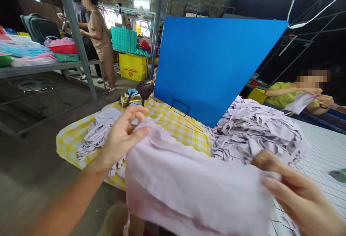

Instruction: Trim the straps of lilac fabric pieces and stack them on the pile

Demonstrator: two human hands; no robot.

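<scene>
A pale lilac piece of fabric (194, 182) hangs stretched between my two hands, close to me and above the table's near edge. My left hand (124, 131) pinches its upper left corner between thumb and fingers. At the upper right corner, my right hand (286, 185) grips the cloth and looks slightly blurred. A thin strip dangles from the fabric's lower left. Beyond my left hand lies a small stack of similar lilac pieces (98, 131) on a yellow checked cloth (178, 124). A large heap of the same fabric (259, 131) is piled past my right hand.
A big blue board (213, 62) stands upright on the table behind the cloth. A dark pouch (145, 90) sits at its left. Across the table at right, a person in a yellow-green top (281, 93) handles fabric. Two people stand by a metal post (77, 41) at back left.
</scene>
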